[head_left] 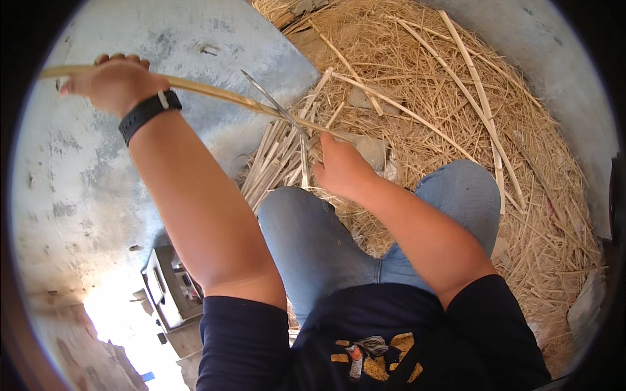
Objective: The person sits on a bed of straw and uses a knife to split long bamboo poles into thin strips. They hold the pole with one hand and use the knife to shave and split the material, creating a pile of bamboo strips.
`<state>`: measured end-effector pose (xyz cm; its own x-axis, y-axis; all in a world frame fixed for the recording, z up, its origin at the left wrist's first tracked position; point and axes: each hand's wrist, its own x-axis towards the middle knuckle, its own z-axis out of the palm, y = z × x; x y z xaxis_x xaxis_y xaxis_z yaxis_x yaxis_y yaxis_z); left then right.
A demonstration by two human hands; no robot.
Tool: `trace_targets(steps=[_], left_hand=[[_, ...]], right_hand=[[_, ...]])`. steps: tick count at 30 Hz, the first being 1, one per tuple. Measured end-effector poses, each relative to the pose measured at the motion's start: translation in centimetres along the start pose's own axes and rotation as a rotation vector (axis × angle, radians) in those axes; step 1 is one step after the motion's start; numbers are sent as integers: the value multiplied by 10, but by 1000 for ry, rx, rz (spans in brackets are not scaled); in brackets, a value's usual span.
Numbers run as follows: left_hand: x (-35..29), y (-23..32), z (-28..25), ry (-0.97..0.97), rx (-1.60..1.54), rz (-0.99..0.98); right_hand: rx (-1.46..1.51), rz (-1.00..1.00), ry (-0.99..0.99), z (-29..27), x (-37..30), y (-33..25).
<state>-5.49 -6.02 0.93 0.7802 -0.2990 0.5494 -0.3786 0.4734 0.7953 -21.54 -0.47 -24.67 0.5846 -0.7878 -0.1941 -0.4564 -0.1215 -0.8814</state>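
Out to the upper left, my left hand is closed round a long bamboo strip. The strip slants down to the right, toward my other hand, which is nearer my knees. A long thin knife blade crosses the bamboo and touches or nearly touches it close to my right hand. That hand is closed, with its fingers by the base of the blade and the strip's right end. The knife's handle is hidden in or behind the hand. A black watch is on my left wrist.
Shavings cover the floor ahead and to the right, with several long split strips on top. A bundle of pale strips lies beyond my left knee. A worn blue-grey wall stands left, near a box-like metal object.
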Motion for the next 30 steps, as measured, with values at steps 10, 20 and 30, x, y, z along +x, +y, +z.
trace_targets(steps=[10, 20, 30], left_hand=[[-4, -1, -7, -4, -25, 23], [1, -1, -15, 49, -28, 3], [13, 1, -42, 26, 29, 106]], right_hand=[[257, -220, 128, -2, -22, -36], [90, 47, -11, 17, 6, -2], [217, -117, 109, 31, 2, -11]])
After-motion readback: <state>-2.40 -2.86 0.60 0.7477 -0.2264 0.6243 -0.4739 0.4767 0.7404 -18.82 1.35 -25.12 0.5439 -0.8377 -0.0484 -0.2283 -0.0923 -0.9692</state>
